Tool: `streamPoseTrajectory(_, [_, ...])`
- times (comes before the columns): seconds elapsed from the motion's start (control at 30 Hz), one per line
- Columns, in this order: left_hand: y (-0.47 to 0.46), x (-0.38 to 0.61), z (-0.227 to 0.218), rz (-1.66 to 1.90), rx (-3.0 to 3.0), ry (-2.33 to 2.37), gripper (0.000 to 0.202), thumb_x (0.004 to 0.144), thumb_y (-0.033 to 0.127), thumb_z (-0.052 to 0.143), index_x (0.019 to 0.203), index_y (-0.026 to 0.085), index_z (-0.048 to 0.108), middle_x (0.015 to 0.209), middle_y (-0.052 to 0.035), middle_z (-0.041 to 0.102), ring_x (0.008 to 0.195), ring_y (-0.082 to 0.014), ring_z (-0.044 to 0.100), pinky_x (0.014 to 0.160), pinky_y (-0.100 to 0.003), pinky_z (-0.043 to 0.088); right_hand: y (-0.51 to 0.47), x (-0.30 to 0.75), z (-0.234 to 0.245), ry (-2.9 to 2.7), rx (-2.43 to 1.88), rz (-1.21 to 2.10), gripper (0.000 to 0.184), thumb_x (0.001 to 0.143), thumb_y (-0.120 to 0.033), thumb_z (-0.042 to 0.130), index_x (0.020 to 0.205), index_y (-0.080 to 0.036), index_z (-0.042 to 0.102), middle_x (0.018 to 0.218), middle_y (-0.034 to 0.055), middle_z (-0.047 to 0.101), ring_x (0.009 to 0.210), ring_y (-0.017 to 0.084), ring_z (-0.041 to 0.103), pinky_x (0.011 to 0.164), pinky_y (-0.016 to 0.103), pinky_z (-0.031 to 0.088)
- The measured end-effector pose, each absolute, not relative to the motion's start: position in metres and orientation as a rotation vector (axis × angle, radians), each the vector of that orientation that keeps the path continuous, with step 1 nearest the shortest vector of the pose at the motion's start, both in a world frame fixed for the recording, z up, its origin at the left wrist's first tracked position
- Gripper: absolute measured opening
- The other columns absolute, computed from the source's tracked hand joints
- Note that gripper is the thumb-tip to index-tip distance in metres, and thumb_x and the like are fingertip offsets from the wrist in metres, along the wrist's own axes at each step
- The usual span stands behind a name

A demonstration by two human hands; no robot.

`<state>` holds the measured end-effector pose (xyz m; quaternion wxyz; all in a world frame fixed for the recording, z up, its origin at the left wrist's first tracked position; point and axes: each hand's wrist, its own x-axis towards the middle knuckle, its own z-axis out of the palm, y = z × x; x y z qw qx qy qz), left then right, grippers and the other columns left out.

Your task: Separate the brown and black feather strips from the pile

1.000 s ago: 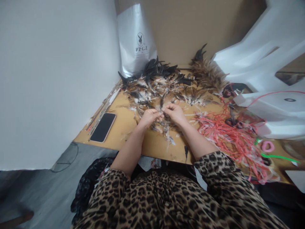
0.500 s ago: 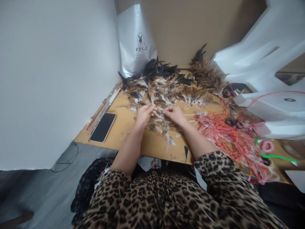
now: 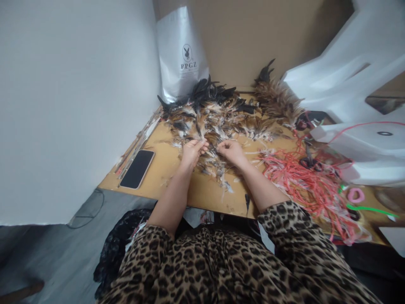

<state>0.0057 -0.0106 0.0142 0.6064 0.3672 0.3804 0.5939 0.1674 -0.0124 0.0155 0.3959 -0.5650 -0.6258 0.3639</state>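
Observation:
My left hand (image 3: 192, 153) is closed in a pinch on a brown feather (image 3: 200, 126) that points away from me, its base between thumb and forefinger. A short gap to the right, my right hand (image 3: 231, 151) is also closed, fingertips together; what it pinches, if anything, is too small to make out. Both hands hover over a spread of loose brown, white and black feathers (image 3: 218, 118) on the wooden table (image 3: 167, 169). Smaller pale feathers (image 3: 212, 165) lie between and below the hands.
A phone (image 3: 137, 169) lies at the left. Behind the feathers stands a white printed bag (image 3: 183, 55). A bushy brown feather bundle (image 3: 278, 99) is at the back right. Red and pink strips (image 3: 303, 181), black-handled scissors (image 3: 308, 158) and white plastic (image 3: 357, 156) occupy the right side.
My right hand has shifted very slightly to the right, away from my left. My left hand keeps its pinch on the feather, and the things on the table look unchanged.

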Motion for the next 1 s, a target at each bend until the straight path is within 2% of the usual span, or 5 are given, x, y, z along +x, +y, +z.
streamPoseTrajectory(0.13, [-0.012,0.006,0.016,1.345,0.846,0.888,0.021,0.061,0.026,0.071,0.071,0.009,0.062,0.064,-0.0029,0.064,0.048,-0.0029,0.052,0.044,-0.014,0.036,-0.011,0.17,0.021,-1.233,-1.269,1.303,0.026,0.056,-0.038,0.068,0.063,-0.016,0.056,0.045,-0.004,0.051,0.037,0.006,0.038,0.038,0.019,0.027])
streamPoseTrajectory(0.37, [-0.013,0.006,0.012,1.226,0.878,0.892,0.023,0.062,0.027,0.07,0.075,0.009,0.063,0.07,-0.005,0.066,0.051,-0.0037,0.055,0.045,-0.014,0.038,-0.009,0.169,0.021,-1.017,-1.042,1.497,0.03,0.048,-0.032,0.076,0.06,-0.016,0.054,0.044,-0.0052,0.048,0.039,0.005,0.04,0.038,0.019,0.027])
streamPoseTrajectory(0.67, [-0.018,0.011,0.013,1.073,0.943,0.905,0.026,0.063,0.03,0.07,0.074,0.007,0.063,0.074,-0.0094,0.067,0.053,-0.0056,0.057,0.044,-0.014,0.038,-0.016,0.163,0.025,-1.187,-1.061,1.224,0.025,0.058,-0.037,0.07,0.061,-0.016,0.056,0.044,-0.006,0.045,0.04,0.005,0.034,0.042,0.02,0.026])
streamPoseTrajectory(0.87, [-0.021,0.013,0.015,1.033,0.961,0.866,0.024,0.063,0.028,0.069,0.072,0.007,0.063,0.074,-0.0097,0.067,0.052,-0.0057,0.056,0.045,-0.015,0.038,-0.018,0.16,0.024,-1.329,-1.131,1.037,0.023,0.061,-0.037,0.066,0.065,-0.015,0.059,0.057,-0.0024,0.054,0.05,0.007,0.041,0.048,0.021,0.033])
streamPoseTrajectory(1.0, [-0.022,0.014,0.014,1.019,0.983,0.859,0.024,0.063,0.029,0.07,0.071,0.007,0.064,0.071,-0.0083,0.066,0.051,-0.0048,0.055,0.045,-0.015,0.038,-0.019,0.158,0.024,-1.359,-1.161,0.981,0.024,0.061,-0.038,0.065,0.065,-0.015,0.059,0.058,-0.0019,0.055,0.05,0.007,0.041,0.049,0.021,0.033])
